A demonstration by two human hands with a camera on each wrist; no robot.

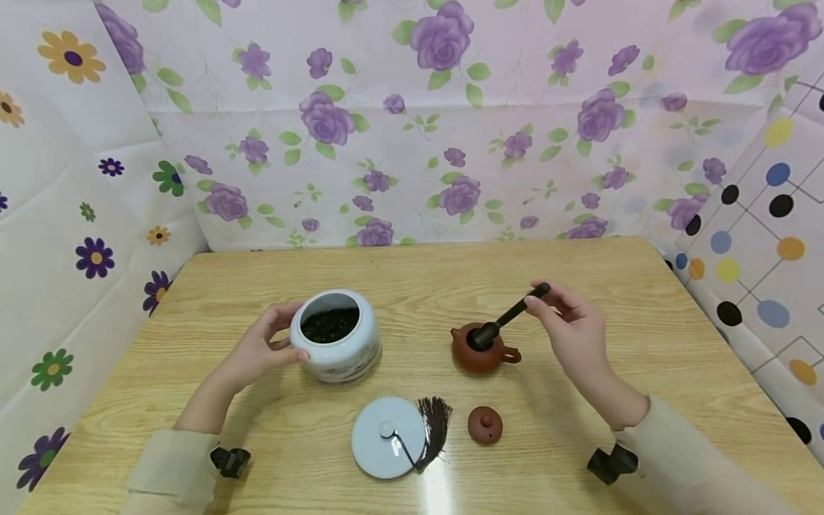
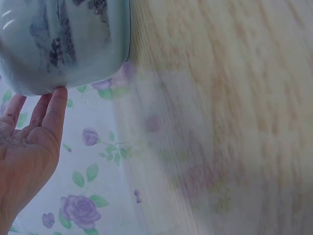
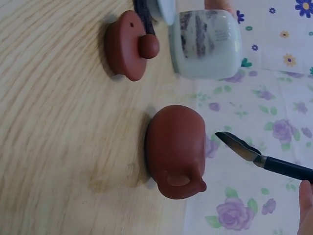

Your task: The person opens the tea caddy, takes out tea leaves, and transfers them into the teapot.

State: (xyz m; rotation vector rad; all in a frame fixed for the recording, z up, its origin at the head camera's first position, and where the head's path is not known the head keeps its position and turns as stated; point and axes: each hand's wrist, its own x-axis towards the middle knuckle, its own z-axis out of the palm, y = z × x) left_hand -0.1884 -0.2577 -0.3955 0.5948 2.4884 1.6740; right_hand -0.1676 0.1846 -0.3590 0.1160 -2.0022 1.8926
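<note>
A white porcelain jar (image 1: 344, 357) with a dark painted pattern holds dark tea leaves (image 1: 330, 325). My left hand (image 1: 273, 336) grips its left side, thumb near the front of the rim and fingers farther back. In the left wrist view those fingers (image 2: 55, 110) touch the jar. My right hand (image 1: 573, 325) pinches the dark handle of a tea scoop (image 1: 513, 312). The scoop's head tilts down just above the mouth of a brown clay teapot (image 1: 478, 361). From the right wrist view, a small gap shows between scoop tip and teapot (image 3: 176, 147).
The jar's pale lid (image 1: 380, 454) lies at the front middle, a dark tassel (image 1: 436, 429) beside it. To its right sits the teapot's small brown lid (image 1: 485, 425). Floral cloth (image 1: 412, 172) hangs behind the wooden table (image 1: 412, 275).
</note>
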